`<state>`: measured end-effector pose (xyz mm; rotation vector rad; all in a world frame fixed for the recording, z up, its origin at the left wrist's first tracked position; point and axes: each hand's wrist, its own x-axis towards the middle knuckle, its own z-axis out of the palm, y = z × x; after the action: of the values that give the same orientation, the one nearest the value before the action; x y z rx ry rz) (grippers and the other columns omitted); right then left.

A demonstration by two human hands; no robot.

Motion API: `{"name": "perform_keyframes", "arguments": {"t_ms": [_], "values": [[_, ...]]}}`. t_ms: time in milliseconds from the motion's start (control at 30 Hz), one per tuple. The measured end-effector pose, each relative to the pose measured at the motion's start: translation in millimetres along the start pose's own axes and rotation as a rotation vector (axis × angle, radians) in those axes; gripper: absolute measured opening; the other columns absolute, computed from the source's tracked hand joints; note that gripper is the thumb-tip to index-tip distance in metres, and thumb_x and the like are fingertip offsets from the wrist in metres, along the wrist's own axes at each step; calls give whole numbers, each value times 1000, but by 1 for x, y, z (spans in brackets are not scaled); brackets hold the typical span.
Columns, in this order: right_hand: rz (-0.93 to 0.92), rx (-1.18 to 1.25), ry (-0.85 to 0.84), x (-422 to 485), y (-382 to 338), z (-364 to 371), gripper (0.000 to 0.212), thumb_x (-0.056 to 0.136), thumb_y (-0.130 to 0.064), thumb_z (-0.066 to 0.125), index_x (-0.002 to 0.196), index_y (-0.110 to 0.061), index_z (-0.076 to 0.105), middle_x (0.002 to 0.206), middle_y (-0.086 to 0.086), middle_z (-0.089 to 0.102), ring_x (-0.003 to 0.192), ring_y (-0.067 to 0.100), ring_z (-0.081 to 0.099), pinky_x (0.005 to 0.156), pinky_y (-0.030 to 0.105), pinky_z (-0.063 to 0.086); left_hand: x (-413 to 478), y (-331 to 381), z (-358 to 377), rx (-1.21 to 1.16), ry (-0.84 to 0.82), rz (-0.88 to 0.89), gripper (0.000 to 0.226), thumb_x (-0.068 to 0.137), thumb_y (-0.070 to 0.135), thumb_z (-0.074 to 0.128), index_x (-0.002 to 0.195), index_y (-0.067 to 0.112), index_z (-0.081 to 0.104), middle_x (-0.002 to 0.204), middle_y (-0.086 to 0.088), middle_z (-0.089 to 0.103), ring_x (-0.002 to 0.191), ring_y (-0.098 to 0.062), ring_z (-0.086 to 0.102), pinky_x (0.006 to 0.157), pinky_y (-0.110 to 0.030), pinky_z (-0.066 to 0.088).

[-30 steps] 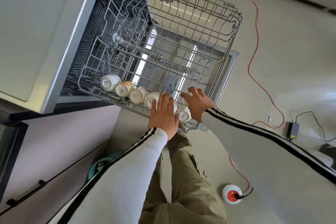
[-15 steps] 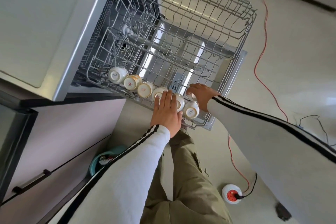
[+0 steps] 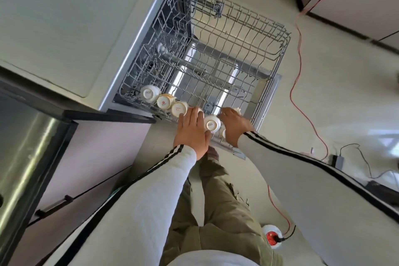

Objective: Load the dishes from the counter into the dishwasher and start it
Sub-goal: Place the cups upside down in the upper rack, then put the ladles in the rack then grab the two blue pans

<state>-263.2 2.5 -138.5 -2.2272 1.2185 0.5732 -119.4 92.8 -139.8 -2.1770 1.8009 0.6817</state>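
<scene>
The dishwasher's upper wire rack (image 3: 282, 49) is pulled out over the open door (image 3: 269, 97). A row of white cups lies upside down along its near edge: a cup (image 3: 150, 94) at the left, a red-logo cup (image 3: 165, 101), a third cup (image 3: 179, 108), and another cup (image 3: 212, 123) between my hands. My left hand (image 3: 192, 129) rests flat with straight fingers on a cup hidden under it. My right hand (image 3: 234, 123) curls over a small white cup (image 3: 237, 110) at the row's right end. A further cup (image 3: 222, 133) peeks from under my right wrist.
A pale counter (image 3: 64, 17) runs on the left above the dishwasher. A steel appliance front (image 3: 21, 147) and a drawer handle (image 3: 54, 205) are at lower left. A red cable (image 3: 298, 71) crosses the floor to a round socket (image 3: 273, 236). My legs stand below the rack.
My right hand has reached a little farther over the cups at the row's right end. My left hand stays flat on its cup. The view has shifted.
</scene>
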Motion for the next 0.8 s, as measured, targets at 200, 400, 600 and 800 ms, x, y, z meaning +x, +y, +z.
{"name": "perform_keyframes", "arguments": {"t_ms": [200,400,600,800], "values": [[-98,36,210,-44,-89,-2,56,99,-20,44,152,-20,27,162,-1,18,151,19,10,121,35,12,-52,-38,-24,-1,90,-11,68,102,42,33,156,9,7,165,-12,1,152,-29,-3,123,-49,2],[-233,24,332,-74,-187,-22,59,101,-24,36,156,-23,13,165,-5,3,151,12,-4,123,35,1,-120,-101,-53,15,265,-124,65,104,39,24,157,9,1,165,-10,-1,152,-26,-9,122,-49,-7],[-469,-127,375,-73,-300,-35,62,101,-28,35,157,-18,10,165,-1,-2,151,14,-9,118,30,-7,-190,-195,-78,70,366,-370,73,102,44,26,155,6,-5,165,-13,-6,151,-29,-11,121,-53,-4],[-748,-213,371,-59,-418,-16,55,103,-24,35,155,-16,21,165,-1,8,151,16,0,123,34,6,-259,-288,-70,-33,385,-647,69,102,43,26,156,7,3,165,-11,-6,151,-28,-11,122,-51,-5]]}}
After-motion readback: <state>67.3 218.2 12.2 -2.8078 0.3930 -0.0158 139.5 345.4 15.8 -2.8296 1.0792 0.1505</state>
